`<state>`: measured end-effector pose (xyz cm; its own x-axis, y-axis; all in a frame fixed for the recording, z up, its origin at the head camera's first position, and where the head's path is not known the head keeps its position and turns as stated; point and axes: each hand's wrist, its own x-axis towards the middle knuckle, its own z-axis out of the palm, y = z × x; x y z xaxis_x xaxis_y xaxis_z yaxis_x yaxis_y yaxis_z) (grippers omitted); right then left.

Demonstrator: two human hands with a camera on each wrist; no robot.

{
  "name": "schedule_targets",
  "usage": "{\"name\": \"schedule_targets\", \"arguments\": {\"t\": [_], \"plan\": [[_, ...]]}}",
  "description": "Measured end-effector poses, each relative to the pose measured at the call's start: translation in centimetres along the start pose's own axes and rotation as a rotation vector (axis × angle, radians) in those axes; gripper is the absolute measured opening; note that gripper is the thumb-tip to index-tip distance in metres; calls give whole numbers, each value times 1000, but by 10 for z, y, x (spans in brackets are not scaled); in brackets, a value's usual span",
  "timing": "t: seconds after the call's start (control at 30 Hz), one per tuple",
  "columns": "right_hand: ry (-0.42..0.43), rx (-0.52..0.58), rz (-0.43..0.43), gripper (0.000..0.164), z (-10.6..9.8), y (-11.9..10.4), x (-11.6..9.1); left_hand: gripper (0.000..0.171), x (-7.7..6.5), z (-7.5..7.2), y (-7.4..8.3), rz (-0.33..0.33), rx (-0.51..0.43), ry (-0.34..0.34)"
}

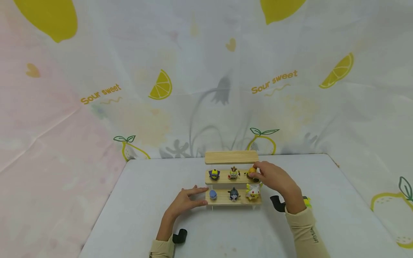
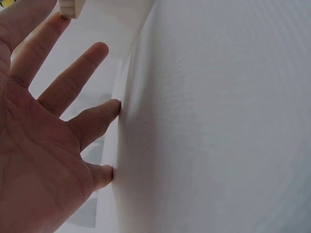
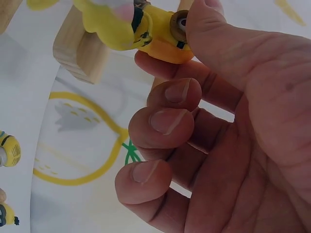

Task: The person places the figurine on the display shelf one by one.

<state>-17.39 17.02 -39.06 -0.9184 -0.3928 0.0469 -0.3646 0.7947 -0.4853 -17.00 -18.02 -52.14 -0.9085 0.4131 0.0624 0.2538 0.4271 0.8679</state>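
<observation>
A wooden three-tier display stand [image 1: 231, 157] holds small figurines on its middle and bottom tiers. My right hand [image 1: 275, 177] pinches a yellow-orange minion figurine [image 3: 163, 36] between thumb and index finger, at the right end of the middle tier. Left of it stand a hatted figurine [image 1: 233, 174] and a purple-caped yellow one [image 1: 214, 174]. On the bottom tier are a blue figurine [image 1: 213, 194], a dark grey one [image 1: 233, 194] and a white-and-yellow one [image 1: 253, 192]. With fingers spread and straight, my left hand [image 1: 184, 204] touches the stand's left end.
The stand is on a white table [image 1: 155, 179] before a lemon-print cloth backdrop [image 1: 206, 118]. Yellow minion figurines [image 3: 8, 150] lie to the right, partly hidden behind my right wrist in the head view. Black elbow-shaped pieces [image 1: 277, 204] sit at both wrists.
</observation>
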Motion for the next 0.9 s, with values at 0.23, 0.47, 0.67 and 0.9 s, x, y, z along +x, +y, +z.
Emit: {"name": "schedule_targets", "arguments": {"t": [0.23, 0.47, 0.67, 0.9], "plan": [[7, -10, -4, 18, 1, 0, -1, 48, 0, -1, 1, -3, 22, 0], [14, -3, -5, 18, 2, -1, -3, 47, 0, 0, 0, -6, 14, -1], [15, -3, 16, 20, 3, -2, -2, 48, 0, 0, -1, -1, 13, 0], [5, 2, 39, 24, 4, -3, -3, 49, 0, 0, 0, 2, 25, -2]]}}
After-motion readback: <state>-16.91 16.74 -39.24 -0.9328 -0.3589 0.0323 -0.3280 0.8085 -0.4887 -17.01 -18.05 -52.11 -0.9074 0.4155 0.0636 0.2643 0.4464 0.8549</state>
